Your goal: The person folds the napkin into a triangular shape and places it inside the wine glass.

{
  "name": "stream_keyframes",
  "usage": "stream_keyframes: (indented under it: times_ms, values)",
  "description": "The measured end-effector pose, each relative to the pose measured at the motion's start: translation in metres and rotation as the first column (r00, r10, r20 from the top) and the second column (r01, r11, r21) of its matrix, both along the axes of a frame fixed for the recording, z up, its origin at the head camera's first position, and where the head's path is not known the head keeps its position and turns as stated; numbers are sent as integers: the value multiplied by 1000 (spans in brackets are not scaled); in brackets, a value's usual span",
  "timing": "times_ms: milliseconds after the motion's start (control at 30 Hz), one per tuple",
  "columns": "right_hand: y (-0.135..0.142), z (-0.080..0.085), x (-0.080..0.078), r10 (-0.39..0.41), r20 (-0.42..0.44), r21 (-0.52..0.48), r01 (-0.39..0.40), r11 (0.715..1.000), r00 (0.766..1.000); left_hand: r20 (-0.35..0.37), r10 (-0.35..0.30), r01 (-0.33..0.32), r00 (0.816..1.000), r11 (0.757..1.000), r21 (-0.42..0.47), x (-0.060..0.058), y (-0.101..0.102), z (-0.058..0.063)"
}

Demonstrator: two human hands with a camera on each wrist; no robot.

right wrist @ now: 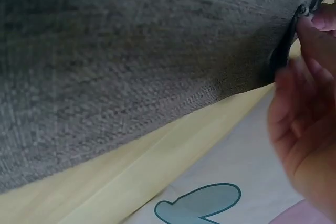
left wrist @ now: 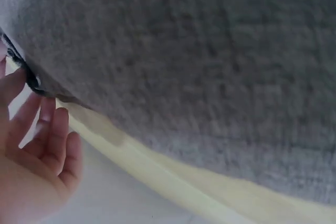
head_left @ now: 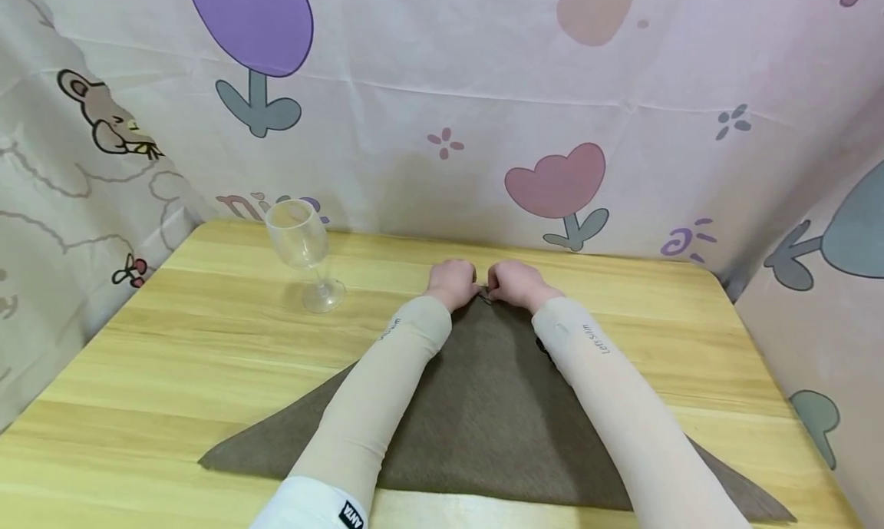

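A brown-grey cloth (head_left: 483, 414) is observed spread in a broad triangle across the lower centre of the head view. Its long edge is set along the bottom, with corners pointed to lower left and lower right. The apex, near mid-frame, is pinched and slightly gathered. Woven texture and a dark edge at the tip are recorded in both wrist views.

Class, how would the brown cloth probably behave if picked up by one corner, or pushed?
The cloth would probably droop: its far corner bunches between the left hand and right hand. Pushed, it would likely wrinkle rather than roll or tip, since it lies spread low on the table. Breakage seems unlikely; it looks woven.
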State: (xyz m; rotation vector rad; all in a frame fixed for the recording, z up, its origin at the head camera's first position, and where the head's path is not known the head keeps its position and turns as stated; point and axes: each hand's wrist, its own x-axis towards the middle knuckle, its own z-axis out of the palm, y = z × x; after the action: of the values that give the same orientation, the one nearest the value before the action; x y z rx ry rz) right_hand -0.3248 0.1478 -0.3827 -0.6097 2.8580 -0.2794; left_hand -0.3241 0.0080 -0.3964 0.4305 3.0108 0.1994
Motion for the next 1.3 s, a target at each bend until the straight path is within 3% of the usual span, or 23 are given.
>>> stream_keyframes:
  times_ms: [200,500,667,833,933,1067,1200,1300]
  values:
    - [4,0,-1,-117,56,-9,118,993,992,64,-33,31,997,999,29,0,-1,3]
    - [2,3,1,-57,45,-38,59,998,997,75,-53,50,996,998,35,0,0,3]
    - [4,-4,2,67,-88,17,-66,998,994,-41,-81,83,996,995,55,2,2,0]
    - [7,-9,2,185,-179,87,-172,981,966,-177,-180,187,968,982,23,4,3,-5]
    - [8,-5,4,232,-135,76,-224,972,963,-154,-221,231,963,972,45,6,0,-6]
    - [8,4,6,261,-23,26,-261,965,965,-73,-276,281,958,958,60,8,-7,-2]
    - [8,8,9,219,25,26,-219,975,975,10,-317,316,948,947,62,10,-11,3]
    - [7,7,11,167,0,68,-166,984,986,32,-324,321,945,944,68,13,-11,5]
